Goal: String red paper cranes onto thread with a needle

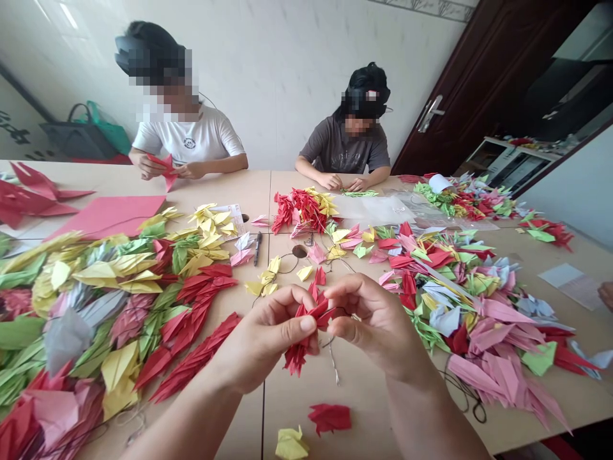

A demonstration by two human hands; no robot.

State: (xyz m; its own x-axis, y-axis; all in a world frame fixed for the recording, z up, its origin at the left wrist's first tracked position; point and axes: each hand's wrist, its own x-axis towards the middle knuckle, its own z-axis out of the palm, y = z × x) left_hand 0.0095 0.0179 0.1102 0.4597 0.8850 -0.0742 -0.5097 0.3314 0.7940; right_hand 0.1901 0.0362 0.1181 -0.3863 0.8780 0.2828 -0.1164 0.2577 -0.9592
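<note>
Red folded paper cranes [295, 359], gathered in a short strung bunch, are pinched in my left hand [265, 335] between thumb and fingers. My right hand [378, 319] is closed around a dark string [341, 311] beside the top crane, its thumb and index finger close to the red paper; the exact grip is partly hidden. A pale twisted cord end [335, 367] hangs below the hands. On the table nearer to me lie a loose red folded piece [329, 418] and a yellow folded piece [291, 443].
Colourful paper crane strands heap at left [143, 281] and right [488, 326]. A pen [258, 248] lies near a table hole [299, 251]. Across the table [268, 191], one person [191, 140] holds red paper; another person [349, 144] handles green pieces.
</note>
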